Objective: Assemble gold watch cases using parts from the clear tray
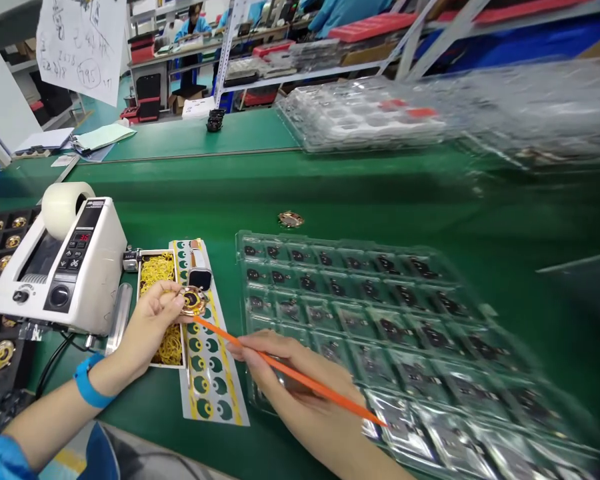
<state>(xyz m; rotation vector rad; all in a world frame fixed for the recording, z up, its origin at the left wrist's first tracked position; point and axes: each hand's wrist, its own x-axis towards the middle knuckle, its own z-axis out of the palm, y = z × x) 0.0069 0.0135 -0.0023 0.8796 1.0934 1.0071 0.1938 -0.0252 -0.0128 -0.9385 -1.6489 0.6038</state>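
Observation:
My left hand (pixel 153 327) pinches a round gold-rimmed part (pixel 193 301), like a watch case with a dark centre, between thumb and fingers. In my right hand (pixel 305 393) lies a slim orange pointed stick (pixel 300 377), its tip touching or very near the lower edge of the round part. Beneath both hands is a sheet of die-cut stickers (pixel 213 383) with yellow strips. A white box (pixel 183 353) of yellow rings or bands (pixel 157 268) sits partly behind my left hand. A dark square-faced item (pixel 200 279) lies on the sticker sheet.
A white tape dispenser (pixel 95 267) stands at left beside a black tray (pixel 5 363) of gold round parts. A clear compartment tray (pixel 350 320) with small dark parts fills the right. Another gold part (pixel 291 219) lies behind it. Stacked clear trays (pixel 360 113) rest on the ledge.

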